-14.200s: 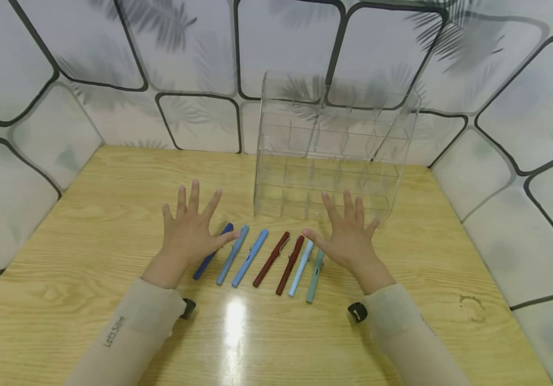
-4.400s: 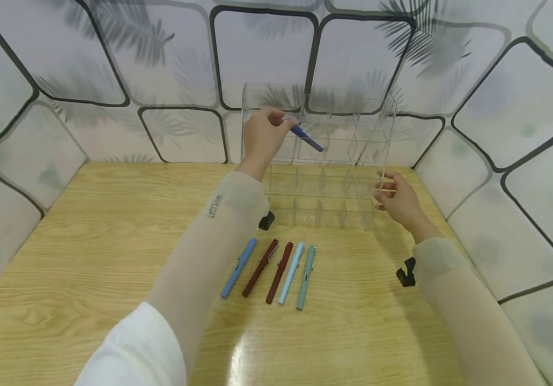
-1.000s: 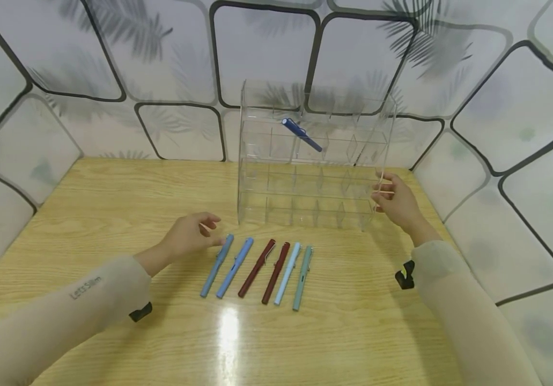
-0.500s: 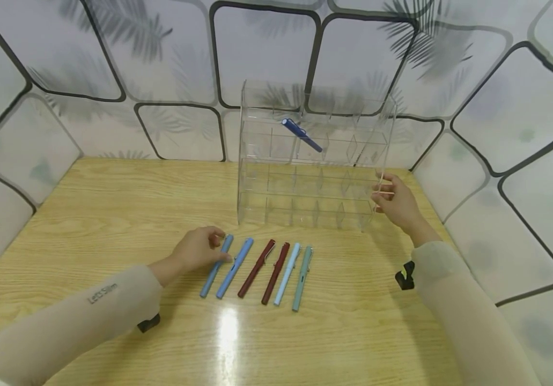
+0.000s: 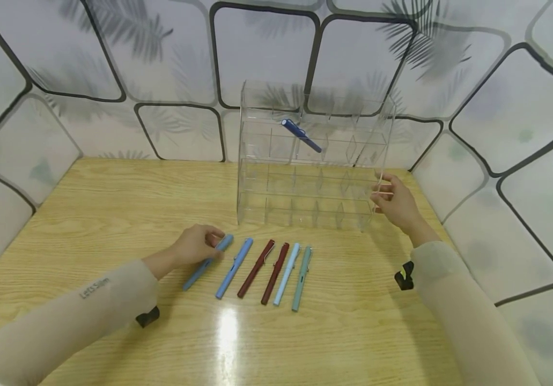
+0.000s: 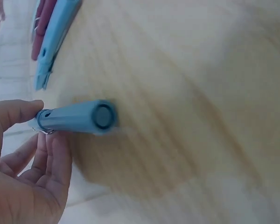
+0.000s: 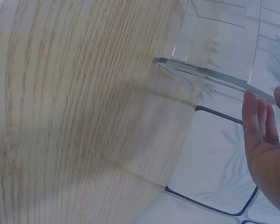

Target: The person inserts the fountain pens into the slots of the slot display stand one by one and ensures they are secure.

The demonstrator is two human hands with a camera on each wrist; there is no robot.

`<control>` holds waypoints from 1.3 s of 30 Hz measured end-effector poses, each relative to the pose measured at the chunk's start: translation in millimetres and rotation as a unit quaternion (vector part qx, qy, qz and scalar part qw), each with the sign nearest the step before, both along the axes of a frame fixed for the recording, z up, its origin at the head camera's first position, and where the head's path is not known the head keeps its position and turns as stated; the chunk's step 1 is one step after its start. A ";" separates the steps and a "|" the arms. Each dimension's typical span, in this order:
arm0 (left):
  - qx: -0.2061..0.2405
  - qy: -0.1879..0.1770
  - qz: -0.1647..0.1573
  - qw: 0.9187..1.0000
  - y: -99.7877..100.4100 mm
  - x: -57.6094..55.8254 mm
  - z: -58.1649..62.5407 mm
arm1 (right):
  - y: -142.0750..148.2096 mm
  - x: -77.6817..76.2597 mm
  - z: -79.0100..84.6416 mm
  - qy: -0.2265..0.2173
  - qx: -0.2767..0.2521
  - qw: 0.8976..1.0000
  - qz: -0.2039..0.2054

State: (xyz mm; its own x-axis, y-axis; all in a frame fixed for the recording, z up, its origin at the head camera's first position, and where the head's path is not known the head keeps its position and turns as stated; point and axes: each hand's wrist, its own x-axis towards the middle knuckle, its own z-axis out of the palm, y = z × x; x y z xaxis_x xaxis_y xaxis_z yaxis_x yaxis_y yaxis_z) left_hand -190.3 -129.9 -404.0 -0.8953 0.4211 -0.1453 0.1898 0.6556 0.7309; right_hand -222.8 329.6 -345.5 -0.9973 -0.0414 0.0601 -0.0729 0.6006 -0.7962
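My left hand (image 5: 212, 242) pinches the upper end of a grey-blue pen (image 5: 199, 267) at the left end of the row; the pen lies askew, its tail swung left. The left wrist view shows the same pen (image 6: 77, 116) end-on between thumb and fingers of that hand (image 6: 39, 125). My right hand (image 5: 381, 192) rests with straight fingers against the right wall of a clear acrylic organiser (image 5: 257, 177); the right wrist view shows this hand (image 7: 263, 126) beside the acrylic wall (image 7: 210, 77). A dark blue pen (image 5: 302, 135) leans in an upper compartment.
Several pens lie side by side in front of the organiser: a light blue pen (image 5: 234, 268), two maroon pens (image 5: 256, 268) (image 5: 275, 273), a pale blue pen (image 5: 286, 273) and a sage green pen (image 5: 302, 277). Patterned walls enclose the wooden table (image 5: 88, 214) on three sides.
My left hand reached the leftmost pen, took hold of its upper end and swung its tail to the left, away from the row. The right hand stayed on the organiser.
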 end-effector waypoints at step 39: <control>0.359 -0.018 0.145 0.922 -4.2 -54.9 152.1 | -2.2 2.3 1.8 -0.010 0.002 1.000 -0.005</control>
